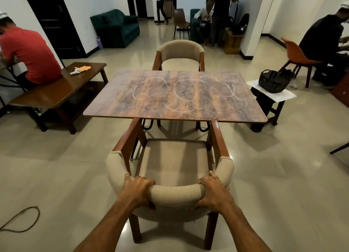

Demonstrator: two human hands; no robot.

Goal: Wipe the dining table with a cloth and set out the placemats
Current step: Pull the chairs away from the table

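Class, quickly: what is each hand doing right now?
Left hand: closed, gripping the backrest of the near chair.
Right hand: closed, gripping the same backrest.

Both hands [175, 192] grip near chair [171, 160] backrest; dining table [175, 95] chalk-marked.

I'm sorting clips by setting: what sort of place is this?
Probably a shared living-dining room, in a home or hostel. It has a wooden dining table with a padded armchair drawn up to it, and a green sofa by the far wall.
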